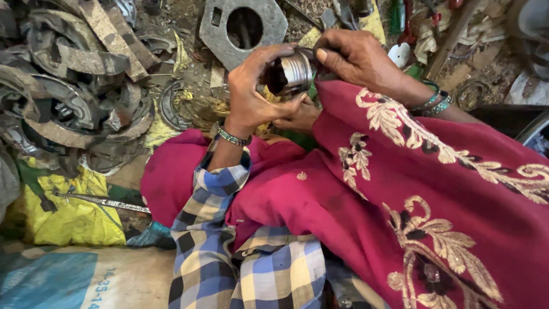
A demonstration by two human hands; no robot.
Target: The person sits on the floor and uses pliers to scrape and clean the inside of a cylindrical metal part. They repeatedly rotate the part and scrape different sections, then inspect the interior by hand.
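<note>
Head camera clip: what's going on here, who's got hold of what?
A person seated on the ground holds a short metal cylinder, like a piston, in both hands. The left hand cups its dark open end; the right hand grips the far side from above. Beyond lie a grey metal plate with a round hole and a heap of worn curved metal parts.

Ribbed grey metal cylinder (293, 72) between left hand (254, 91) and right hand (357, 57), above the lap. Flat grey metal plate with round hole (214, 34) on ground behind hands. Heap of curved rusty metal strips (74, 86) to the left; long thin metal tool (106, 202) before the heap.
</note>
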